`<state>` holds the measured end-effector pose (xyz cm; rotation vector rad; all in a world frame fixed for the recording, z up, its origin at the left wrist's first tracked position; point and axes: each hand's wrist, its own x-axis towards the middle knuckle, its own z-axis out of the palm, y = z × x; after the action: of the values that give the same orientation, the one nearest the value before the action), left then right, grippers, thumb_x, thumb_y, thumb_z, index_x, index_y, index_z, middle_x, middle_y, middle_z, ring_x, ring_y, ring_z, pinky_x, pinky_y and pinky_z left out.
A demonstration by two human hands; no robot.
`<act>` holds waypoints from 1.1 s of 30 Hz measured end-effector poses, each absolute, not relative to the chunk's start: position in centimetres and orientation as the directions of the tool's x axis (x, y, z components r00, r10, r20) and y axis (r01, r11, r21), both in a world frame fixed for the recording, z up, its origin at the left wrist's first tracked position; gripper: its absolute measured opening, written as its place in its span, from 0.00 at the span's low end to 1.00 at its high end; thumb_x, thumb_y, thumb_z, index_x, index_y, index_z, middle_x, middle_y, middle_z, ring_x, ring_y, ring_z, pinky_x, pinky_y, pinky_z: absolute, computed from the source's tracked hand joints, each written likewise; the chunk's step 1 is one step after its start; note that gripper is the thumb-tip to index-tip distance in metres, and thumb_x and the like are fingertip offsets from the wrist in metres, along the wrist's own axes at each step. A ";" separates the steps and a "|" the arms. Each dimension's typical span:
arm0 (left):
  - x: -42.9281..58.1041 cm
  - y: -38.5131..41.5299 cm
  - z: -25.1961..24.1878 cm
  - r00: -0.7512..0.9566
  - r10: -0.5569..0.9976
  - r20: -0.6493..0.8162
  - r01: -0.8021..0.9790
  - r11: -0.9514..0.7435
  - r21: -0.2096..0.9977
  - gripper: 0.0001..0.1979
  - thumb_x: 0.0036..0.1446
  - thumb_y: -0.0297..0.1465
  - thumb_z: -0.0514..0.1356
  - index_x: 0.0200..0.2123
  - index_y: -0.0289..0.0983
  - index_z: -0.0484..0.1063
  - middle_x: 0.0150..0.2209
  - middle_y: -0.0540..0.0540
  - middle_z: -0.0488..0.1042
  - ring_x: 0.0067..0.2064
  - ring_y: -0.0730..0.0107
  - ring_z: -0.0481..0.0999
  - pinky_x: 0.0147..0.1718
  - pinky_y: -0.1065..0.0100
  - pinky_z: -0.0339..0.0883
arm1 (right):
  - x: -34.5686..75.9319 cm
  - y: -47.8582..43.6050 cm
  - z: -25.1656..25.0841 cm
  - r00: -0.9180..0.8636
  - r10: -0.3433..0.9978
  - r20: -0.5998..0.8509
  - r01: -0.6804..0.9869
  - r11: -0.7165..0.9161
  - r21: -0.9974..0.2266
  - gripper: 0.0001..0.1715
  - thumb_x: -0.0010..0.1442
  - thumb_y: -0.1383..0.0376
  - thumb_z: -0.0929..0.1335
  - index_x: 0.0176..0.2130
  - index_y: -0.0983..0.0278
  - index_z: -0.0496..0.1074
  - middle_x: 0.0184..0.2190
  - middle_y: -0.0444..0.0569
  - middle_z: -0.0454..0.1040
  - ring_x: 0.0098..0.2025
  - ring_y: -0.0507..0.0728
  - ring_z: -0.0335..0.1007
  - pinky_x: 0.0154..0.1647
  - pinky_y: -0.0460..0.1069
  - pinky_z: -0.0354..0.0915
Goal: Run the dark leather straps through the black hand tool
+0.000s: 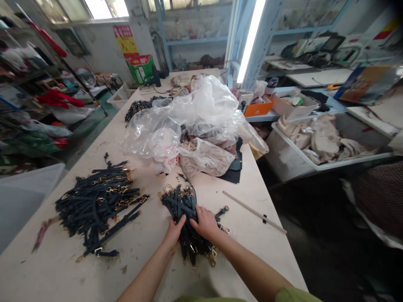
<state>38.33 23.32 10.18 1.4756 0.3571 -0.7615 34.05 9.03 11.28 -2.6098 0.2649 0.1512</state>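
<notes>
A bundle of dark navy straps with gold clasps (184,209) lies on the pale worktable (141,251) right in front of me. My left hand (174,232) grips the bundle's left side, thumb over the straps. My right hand (206,223) presses down on the same bundle from the right, fingers curled over it. A larger loose heap of the same navy straps (97,203) lies to the left, apart from both hands.
Crumpled clear plastic bags (201,121) fill the table's middle, with more dark straps (138,107) behind. A thin stick (253,212) lies at the right edge. A white bin of beige pieces (317,142) stands right of the table. Cluttered shelves line the left.
</notes>
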 end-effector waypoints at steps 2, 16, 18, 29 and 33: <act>38.8 22.5 10.1 0.717 -0.246 -0.652 0.662 -0.050 0.748 0.27 0.46 0.40 0.59 0.49 0.35 0.59 0.43 0.40 0.71 0.43 0.65 0.71 0.43 0.63 0.65 | 34.4 9.2 11.2 0.968 -0.174 -0.182 -0.243 -0.836 -0.492 0.32 0.53 0.52 0.58 0.53 0.67 0.54 0.44 0.56 0.66 0.44 0.61 0.61 0.42 0.53 0.55; 43.5 21.9 12.9 0.827 -0.265 -0.496 0.447 -0.225 0.866 0.14 0.47 0.32 0.56 0.37 0.32 0.68 0.38 0.43 0.73 0.41 0.65 0.70 0.42 0.65 0.61 | 33.3 -1.8 12.9 0.933 -0.360 -0.029 -0.348 -0.876 -0.333 0.24 0.57 0.55 0.55 0.49 0.63 0.60 0.45 0.53 0.66 0.43 0.57 0.63 0.41 0.49 0.56; 41.6 23.5 12.0 0.857 -0.186 -0.480 0.410 -0.317 0.855 0.13 0.47 0.31 0.54 0.37 0.32 0.67 0.36 0.44 0.73 0.39 0.66 0.70 0.41 0.66 0.61 | 29.3 -5.0 11.2 0.903 -0.423 -0.082 -0.430 -0.881 -0.197 0.23 0.57 0.56 0.55 0.47 0.64 0.62 0.42 0.54 0.67 0.39 0.57 0.65 0.37 0.49 0.58; 37.2 26.8 11.3 0.861 -0.025 -0.507 0.449 -0.430 0.783 0.26 0.44 0.31 0.55 0.48 0.28 0.59 0.50 0.35 0.63 0.49 0.61 0.64 0.47 0.66 0.55 | 25.5 -8.8 9.9 0.807 -0.455 -0.377 -0.545 -0.820 -0.176 0.13 0.53 0.58 0.58 0.30 0.64 0.63 0.27 0.50 0.69 0.28 0.56 0.65 0.25 0.48 0.53; 35.0 28.6 12.1 0.877 -0.080 -0.474 0.403 -0.414 0.816 0.29 0.43 0.35 0.56 0.49 0.27 0.60 0.51 0.35 0.62 0.49 0.61 0.64 0.48 0.67 0.55 | 27.6 -5.8 14.8 0.858 -0.336 -0.389 -0.514 -0.593 -0.620 0.14 0.51 0.54 0.60 0.28 0.63 0.61 0.23 0.45 0.67 0.26 0.52 0.62 0.26 0.46 0.55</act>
<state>35.03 28.58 12.12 1.9313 0.2380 -0.5421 27.56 -5.77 14.78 -2.2577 0.6124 0.2966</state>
